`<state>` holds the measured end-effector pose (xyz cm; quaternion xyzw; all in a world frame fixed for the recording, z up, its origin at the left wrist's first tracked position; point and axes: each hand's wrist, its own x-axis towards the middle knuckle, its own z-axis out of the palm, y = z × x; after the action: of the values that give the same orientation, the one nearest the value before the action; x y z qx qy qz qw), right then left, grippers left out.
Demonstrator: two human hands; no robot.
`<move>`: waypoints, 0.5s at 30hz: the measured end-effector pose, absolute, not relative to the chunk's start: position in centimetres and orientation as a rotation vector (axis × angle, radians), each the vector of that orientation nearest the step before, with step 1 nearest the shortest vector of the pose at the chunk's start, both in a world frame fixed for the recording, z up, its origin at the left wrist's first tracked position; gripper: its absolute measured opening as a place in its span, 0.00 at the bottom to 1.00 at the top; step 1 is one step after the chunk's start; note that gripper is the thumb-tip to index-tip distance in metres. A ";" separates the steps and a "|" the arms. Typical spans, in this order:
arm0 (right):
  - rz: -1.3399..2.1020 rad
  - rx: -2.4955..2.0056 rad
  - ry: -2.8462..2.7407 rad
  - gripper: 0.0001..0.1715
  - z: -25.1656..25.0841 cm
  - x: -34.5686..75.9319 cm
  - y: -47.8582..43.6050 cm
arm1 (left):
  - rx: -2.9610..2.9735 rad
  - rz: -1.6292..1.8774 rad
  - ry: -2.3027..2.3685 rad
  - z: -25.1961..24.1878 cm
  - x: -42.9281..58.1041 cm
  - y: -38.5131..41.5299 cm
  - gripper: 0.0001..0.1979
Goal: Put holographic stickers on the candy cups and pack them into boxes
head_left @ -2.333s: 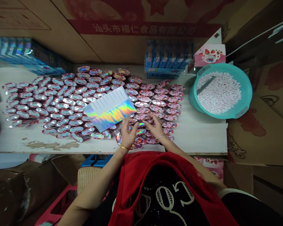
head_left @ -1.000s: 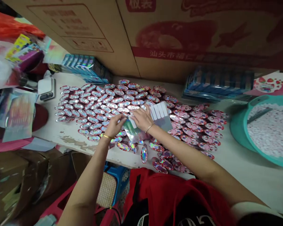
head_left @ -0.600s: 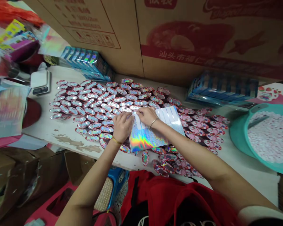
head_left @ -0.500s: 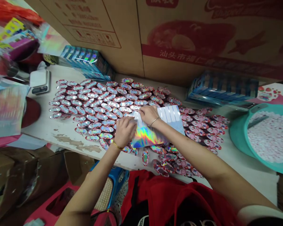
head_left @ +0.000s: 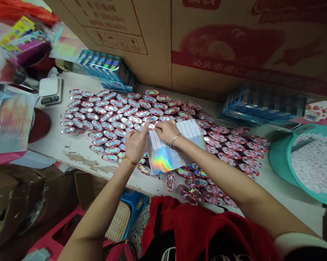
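Observation:
A shiny rainbow-silver sticker sheet (head_left: 166, 159) with white strips along its far edge lies tilted over rows of upright oval-topped packs (head_left: 111, 125). My right hand (head_left: 167, 132) has its fingers closed at the sheet's far left part, near the white strips. Just left of the sheet, my left hand (head_left: 137, 144) is above the packs, with one digit pointing forward and the others curled. Whatever may be between its fingertips is too small to make out. Packs with silvery tops spread to the left; those at the right have pink round parts on top.
Tall cardboard cartons (head_left: 158, 69) wall off the back. Blue wrapped box packs stand at back left (head_left: 106, 70) and back right (head_left: 261, 105). A turquoise basin (head_left: 281, 152) of small white pieces is at right, a small scale (head_left: 50, 90) at left. A stool (head_left: 122, 217) stands below.
My left hand has moved left and slightly forward, off the sheet, with a digit now stretched out. The sheet has shifted left and turned a little under my right hand. The view has shifted slightly.

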<state>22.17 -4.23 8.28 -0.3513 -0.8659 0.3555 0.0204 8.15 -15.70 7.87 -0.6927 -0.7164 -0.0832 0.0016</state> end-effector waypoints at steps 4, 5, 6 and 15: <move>1.165 -1.055 -2.683 0.17 7.6 19.3 -4.3 | -2.137 -0.254 -2.264 8.4 6.6 -17.8 0.30; 1.161 -1.047 -2.682 0.18 7.4 18.6 -4.5 | -2.121 -0.251 -2.291 8.7 6.3 -18.4 0.29; 1.151 -1.049 -2.681 0.18 7.1 17.9 -4.6 | -2.100 -0.253 -2.322 9.1 6.0 -19.1 0.29; 1.264 -1.088 -2.233 0.21 6.8 23.1 -8.4 | -1.588 -1.491 -2.494 14.9 13.7 -21.7 0.40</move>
<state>23.11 -8.41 6.82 -0.3844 -0.7885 0.4464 0.1765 13.75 -21.73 14.90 -0.4777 -0.7506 -0.4486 -0.0848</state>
